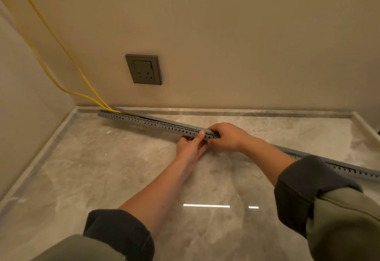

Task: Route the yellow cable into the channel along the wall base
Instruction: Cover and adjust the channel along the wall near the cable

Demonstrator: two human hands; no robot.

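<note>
The wall (226, 34) meets the floor (102, 168) at a base the grey slotted channel (156, 126) does not yet follow. The channel slants out from the floor's back left corner toward its right edge. The yellow cable (79, 69) drops into the channel's corner end, and hints of yellow show through the slots toward the hands. The left hand (190, 144) and right hand (228, 137) both clamp the channel mid-length. Beyond them the fill cannot be told, so the job is probably about half done.
</note>
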